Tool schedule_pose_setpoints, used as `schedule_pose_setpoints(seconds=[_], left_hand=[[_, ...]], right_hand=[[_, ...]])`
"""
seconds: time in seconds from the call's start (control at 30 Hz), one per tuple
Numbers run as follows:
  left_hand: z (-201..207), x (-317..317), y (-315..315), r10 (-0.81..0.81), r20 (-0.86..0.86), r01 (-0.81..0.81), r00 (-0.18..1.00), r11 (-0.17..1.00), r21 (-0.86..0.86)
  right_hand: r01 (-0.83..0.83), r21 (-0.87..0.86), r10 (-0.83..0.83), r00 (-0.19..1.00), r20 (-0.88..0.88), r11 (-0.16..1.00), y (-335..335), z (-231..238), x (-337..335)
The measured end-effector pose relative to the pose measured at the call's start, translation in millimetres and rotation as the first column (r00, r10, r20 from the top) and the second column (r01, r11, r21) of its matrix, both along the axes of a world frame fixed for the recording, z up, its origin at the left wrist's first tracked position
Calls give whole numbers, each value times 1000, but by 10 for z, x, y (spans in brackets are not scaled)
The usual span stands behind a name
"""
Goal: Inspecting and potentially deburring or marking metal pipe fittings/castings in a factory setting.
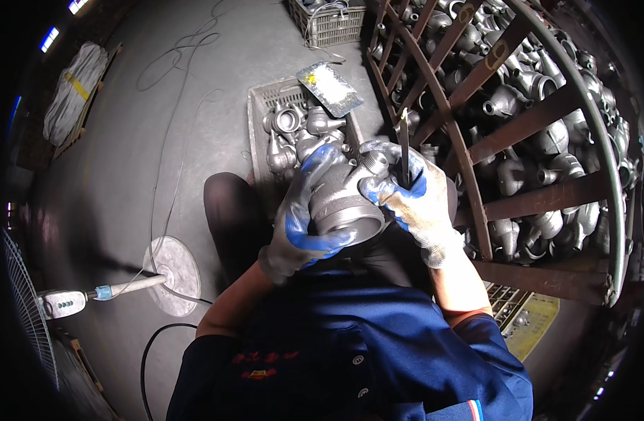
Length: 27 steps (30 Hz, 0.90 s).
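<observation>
In front of my lap, my left hand [299,223] grips a grey metal casting [336,193] with a wide round mouth and a narrow threaded neck. Its mouth tilts down toward me. A thin, dark, flat tool [405,147] with a pale tip stands upright in my right hand [414,200], whose fingers are closed beside the threaded neck; its exact kind is unclear. Both hands wear grey-white gloves with blue patches. Just beyond them, a grey plastic crate [254,133] holds several similar castings [287,121].
A shiny sheet [330,89] rests across the crate's far corner. To the right stands a rusty steel cage [546,133] heaped with castings. At left are a standing fan [62,304], its round base [185,270] and loose cables [169,175]. Another crate [336,27] sits farther off.
</observation>
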<state>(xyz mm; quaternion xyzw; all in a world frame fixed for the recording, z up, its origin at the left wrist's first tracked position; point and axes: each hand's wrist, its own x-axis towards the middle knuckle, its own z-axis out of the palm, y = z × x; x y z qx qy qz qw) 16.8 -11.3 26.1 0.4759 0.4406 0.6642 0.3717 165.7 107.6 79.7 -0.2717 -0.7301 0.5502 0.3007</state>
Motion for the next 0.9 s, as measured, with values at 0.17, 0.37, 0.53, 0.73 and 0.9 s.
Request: schedule_pose_setpoints(seconds=[0.17,0.37,0.53,0.73,0.9], left_hand=[[10,-7,5,-71,183,76,980,997,-24],[-7,-43,-5,-71,273,78,959,997,-13],[-104,-77,58,-196,674,211,712,976,61],[-56,-33,-127,-125,704,178,699,984,-2],[-60,-33,-127,-133,759,201,637,980,3]], right_hand=[[-10,-141,5,999,-40,990,-14,-2,-1],[83,-448,-160,978,-136,890,-50,-97,82],[40,-386,-137,964,-227,922,-234,-194,152],[69,-384,-144,975,-172,921,-270,-150,150],[37,-385,-112,978,-175,922,-291,-139,136]])
